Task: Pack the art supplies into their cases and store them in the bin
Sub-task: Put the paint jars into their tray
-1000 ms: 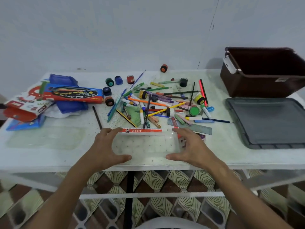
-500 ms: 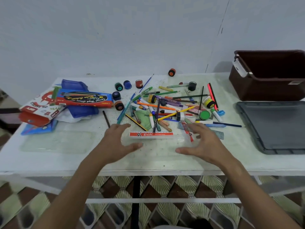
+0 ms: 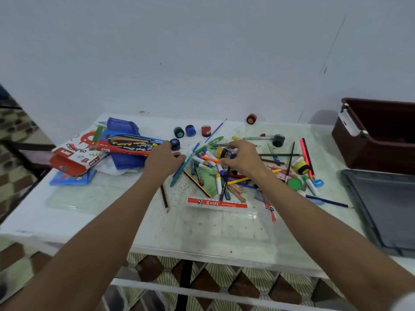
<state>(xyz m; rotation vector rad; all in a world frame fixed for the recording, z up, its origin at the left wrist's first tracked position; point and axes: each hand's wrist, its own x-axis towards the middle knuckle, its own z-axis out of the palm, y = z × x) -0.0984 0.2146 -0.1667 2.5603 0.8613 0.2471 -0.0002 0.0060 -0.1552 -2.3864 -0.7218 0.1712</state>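
Art supplies (image 3: 226,167) lie heaped mid-table, both hands over the heap.

Pens, markers, pencils and small paint pots are strewn across the pale table (image 3: 89,223). The clear plastic case (image 3: 224,223) with the red "g'soft" label sits at the near edge, just in front of the heap. Left hand (image 3: 162,160) hangs over the heap's left side beside the dark blue paint pot (image 3: 175,143), fingers curled downward; whether they grip anything cannot be told. Right hand (image 3: 243,157) is at the heap's centre, fingertips drawn together at the yellow-capped pot (image 3: 222,152) and an orange marker (image 3: 210,158); an actual pinch is unclear. Brown bin (image 3: 379,135) stands at far right, its grey lid (image 3: 386,207) flat in front. Red pencil box (image 3: 132,145) and oil pastels box (image 3: 74,153) lie at left.
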